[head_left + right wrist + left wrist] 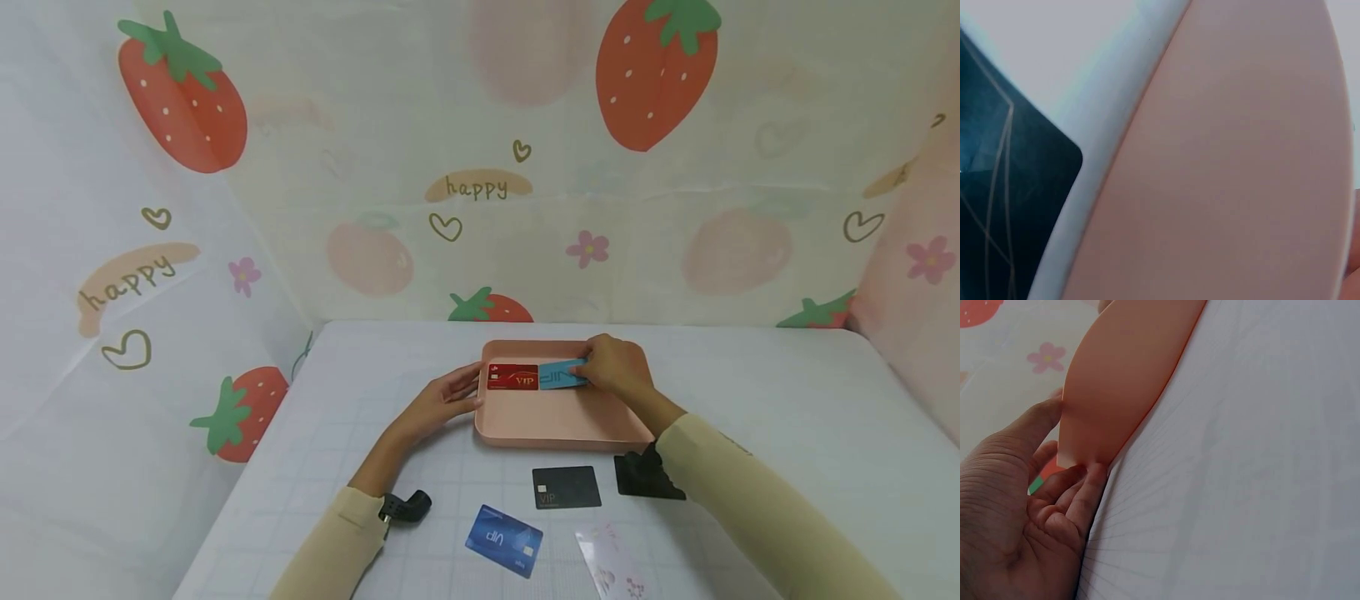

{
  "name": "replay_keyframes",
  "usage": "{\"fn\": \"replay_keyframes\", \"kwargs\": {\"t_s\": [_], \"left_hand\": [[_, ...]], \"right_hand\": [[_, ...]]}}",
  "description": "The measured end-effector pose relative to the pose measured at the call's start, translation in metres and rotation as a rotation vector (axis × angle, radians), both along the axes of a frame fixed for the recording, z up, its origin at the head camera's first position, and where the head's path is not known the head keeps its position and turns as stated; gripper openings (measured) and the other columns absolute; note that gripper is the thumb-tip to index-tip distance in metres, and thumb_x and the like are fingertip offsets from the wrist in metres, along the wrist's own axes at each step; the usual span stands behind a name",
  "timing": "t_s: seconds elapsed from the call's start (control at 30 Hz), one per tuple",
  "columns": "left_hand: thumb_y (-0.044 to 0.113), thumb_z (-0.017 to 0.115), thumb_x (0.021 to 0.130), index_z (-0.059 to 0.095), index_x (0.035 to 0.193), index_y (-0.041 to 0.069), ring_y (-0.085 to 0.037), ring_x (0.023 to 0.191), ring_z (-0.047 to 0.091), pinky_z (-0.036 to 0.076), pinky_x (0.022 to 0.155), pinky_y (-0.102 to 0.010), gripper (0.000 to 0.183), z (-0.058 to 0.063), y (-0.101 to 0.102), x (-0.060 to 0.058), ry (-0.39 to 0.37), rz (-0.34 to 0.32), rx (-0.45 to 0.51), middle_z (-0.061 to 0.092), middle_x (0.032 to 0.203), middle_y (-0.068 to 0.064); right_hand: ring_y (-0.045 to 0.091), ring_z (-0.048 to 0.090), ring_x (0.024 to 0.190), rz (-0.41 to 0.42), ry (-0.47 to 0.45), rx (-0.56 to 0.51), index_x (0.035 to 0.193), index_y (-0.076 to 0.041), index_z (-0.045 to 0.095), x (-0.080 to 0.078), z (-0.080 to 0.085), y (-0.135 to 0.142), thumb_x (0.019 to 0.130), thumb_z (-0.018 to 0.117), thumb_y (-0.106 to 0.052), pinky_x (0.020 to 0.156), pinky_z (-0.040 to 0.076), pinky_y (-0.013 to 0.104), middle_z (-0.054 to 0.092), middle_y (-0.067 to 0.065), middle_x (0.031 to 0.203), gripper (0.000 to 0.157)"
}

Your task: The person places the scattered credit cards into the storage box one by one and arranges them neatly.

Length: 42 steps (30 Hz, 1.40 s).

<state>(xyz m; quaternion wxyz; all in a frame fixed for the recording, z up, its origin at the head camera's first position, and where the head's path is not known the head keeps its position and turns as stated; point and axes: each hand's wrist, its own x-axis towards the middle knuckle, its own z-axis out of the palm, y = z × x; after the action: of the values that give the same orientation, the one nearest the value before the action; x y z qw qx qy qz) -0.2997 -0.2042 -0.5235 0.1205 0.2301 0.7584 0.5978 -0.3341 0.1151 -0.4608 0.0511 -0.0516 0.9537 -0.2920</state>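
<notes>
A pink tray [558, 421] stands on the table. My left hand [438, 404] rests against its left wall; the left wrist view shows the thumb and fingertips touching the outside of the tray [1129, 356]. My right hand [617, 365] reaches over the tray and pinches the right end of a light blue card [558, 374]. That card lies beside a red VIP card [513, 377], along the back of the tray. In the right wrist view the tray wall [1222, 150] fills the middle, and only a sliver of the hand shows at the right edge.
In front of the tray lie a dark VIP card [567, 487], a blue VIP card [504, 540] and a pale flowered card [611, 562]. Another black card [626, 479] is partly covered by the right wrist's camera. A strawberry-print curtain [480, 258] hangs behind the table.
</notes>
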Motion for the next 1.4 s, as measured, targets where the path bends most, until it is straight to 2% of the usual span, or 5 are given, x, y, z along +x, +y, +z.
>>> {"fn": "replay_keyframes", "kwargs": {"t_s": [0.33, 0.67, 0.9, 1.2, 1.4], "left_hand": [[0.015, 0.068, 0.099, 0.037, 0.158, 0.011, -0.025, 0.146, 0.04, 0.037, 0.115, -0.038, 0.066, -0.001, -0.001, 0.002, 0.005, -0.001, -0.002, 0.037, 0.161, -0.008], [0.016, 0.069, 0.099, 0.037, 0.158, 0.011, -0.024, 0.145, 0.04, 0.038, 0.115, -0.037, 0.067, 0.003, 0.0, 0.003, 0.008, 0.006, -0.016, 0.037, 0.161, -0.008], [0.016, 0.068, 0.099, 0.036, 0.158, 0.009, -0.024, 0.145, 0.04, 0.038, 0.115, -0.037, 0.068, 0.004, 0.0, 0.004, 0.0, 0.002, -0.013, 0.037, 0.162, -0.007], [0.018, 0.069, 0.099, 0.036, 0.158, 0.01, -0.022, 0.146, 0.04, 0.038, 0.115, -0.038, 0.068, 0.004, 0.0, 0.004, -0.012, 0.007, -0.012, 0.037, 0.161, -0.006], [0.016, 0.068, 0.099, 0.036, 0.158, 0.009, -0.024, 0.146, 0.039, 0.037, 0.116, -0.039, 0.067, 0.005, 0.0, 0.006, -0.008, 0.005, -0.012, 0.037, 0.162, -0.008]], "right_hand": [[0.024, 0.06, 0.083, 0.033, 0.004, -0.078, 0.113, 0.012, 0.068, 0.0, -0.002, 0.0, 0.09, 0.078, -0.016, 0.063, 0.047, 0.025, 0.069, 0.02, 0.103, 0.037], [0.027, 0.06, 0.09, 0.014, -0.022, -0.05, 0.117, 0.008, 0.068, 0.003, 0.001, 0.0, 0.096, 0.069, -0.022, 0.069, 0.049, 0.028, 0.067, 0.017, 0.102, 0.036], [0.024, 0.06, 0.084, 0.003, -0.004, -0.03, 0.115, 0.007, 0.069, 0.005, 0.001, 0.001, 0.099, 0.064, -0.024, 0.065, 0.047, 0.027, 0.064, 0.013, 0.09, 0.035], [0.019, 0.06, 0.066, -0.002, 0.015, -0.006, 0.11, 0.004, 0.071, 0.008, 0.003, 0.004, 0.1, 0.063, -0.029, 0.055, 0.043, 0.025, 0.062, 0.008, 0.074, 0.036], [0.015, 0.063, 0.064, 0.033, 0.071, 0.014, 0.11, 0.0, 0.073, 0.014, 0.011, 0.007, 0.099, 0.063, -0.031, 0.061, 0.05, 0.03, 0.071, 0.006, 0.076, 0.035]]}}
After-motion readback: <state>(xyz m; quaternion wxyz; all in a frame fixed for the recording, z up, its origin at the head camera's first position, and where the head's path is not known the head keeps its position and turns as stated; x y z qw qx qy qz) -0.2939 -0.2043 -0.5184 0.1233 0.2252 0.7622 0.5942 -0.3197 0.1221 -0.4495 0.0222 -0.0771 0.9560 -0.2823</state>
